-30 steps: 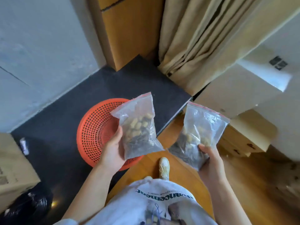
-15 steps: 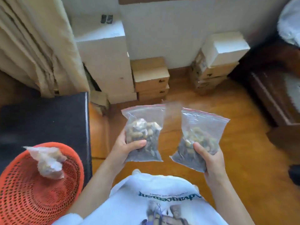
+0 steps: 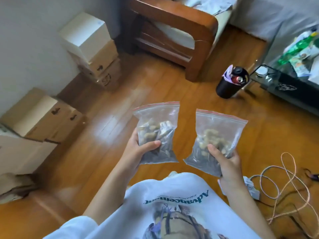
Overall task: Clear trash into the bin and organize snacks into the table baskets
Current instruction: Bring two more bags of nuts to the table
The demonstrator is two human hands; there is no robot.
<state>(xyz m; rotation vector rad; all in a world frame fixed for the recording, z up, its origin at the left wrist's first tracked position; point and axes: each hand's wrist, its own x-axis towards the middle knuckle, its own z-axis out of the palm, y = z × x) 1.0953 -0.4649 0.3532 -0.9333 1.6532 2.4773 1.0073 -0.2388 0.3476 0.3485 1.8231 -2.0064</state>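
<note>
Two snack bags are in carry — the left hand (image 3: 136, 152) grips one bag (image 3: 156, 133), the right hand (image 3: 227, 163) grips the other bag (image 3: 215, 140), both above the floor (image 3: 172, 87). Next, probably, reach the table (image 3: 283, 78) — no basket shows.

Head view, forward and down

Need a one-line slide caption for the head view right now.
Left hand and right hand each hold a zip bag of snacks above the wooden floor.
</note>
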